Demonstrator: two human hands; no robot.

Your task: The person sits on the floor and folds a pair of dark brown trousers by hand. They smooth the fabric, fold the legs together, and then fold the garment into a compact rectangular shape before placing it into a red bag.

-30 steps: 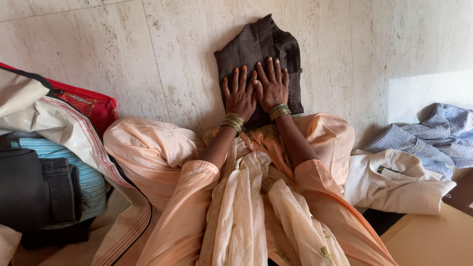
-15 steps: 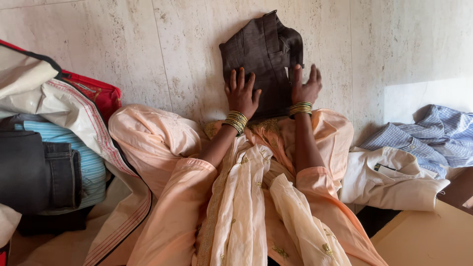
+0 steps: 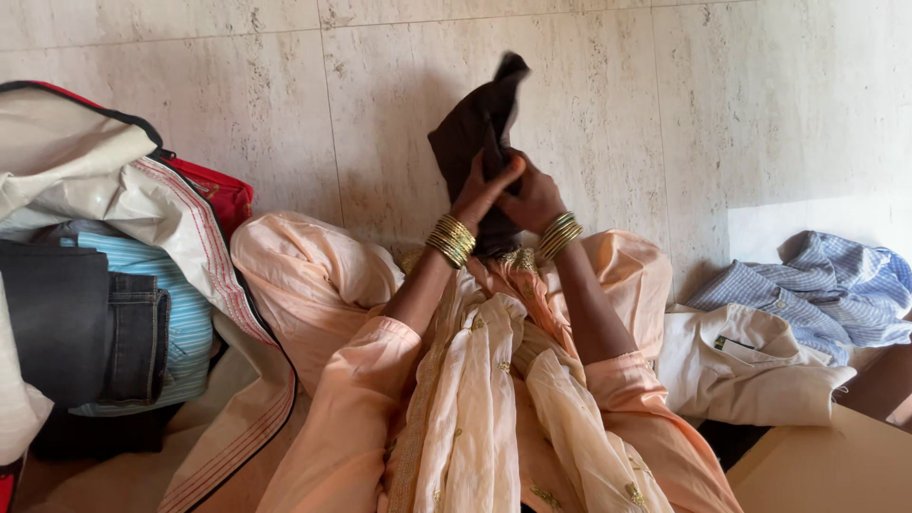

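a folded dark brown garment (image 3: 475,133) is held up off the pale stone floor (image 3: 760,104) between both hands, just above the lap; the left hand (image 3: 484,190) is closed on its lower edge, thumb pressed over the cloth and fingers curled behind it; the right hand (image 3: 534,195) is clasped on the same lower part from the other side, fingers wrapped tight, so that the two hands are touching each other; the upper end of the garment is blurred and stands tilted above the hands; stacked gold bangles (image 3: 451,239) are seen on the left wrist, and a like stack on the right; peach sleeves and a cream embroidered scarf (image 3: 475,399) are seen draped down the middle of the lap. to the left an open bag with a red rim (image 3: 211,185) is seen, its flap thrown back; inside it dark jeans (image 3: 81,323) are laid on a light blue striped cloth (image 3: 190,323); to the right, well apart from the hands, a cream shirt (image 3: 750,366) is lying on the floor, with a blue striped shirt (image 3: 826,285) crumpled just behind and touching it.
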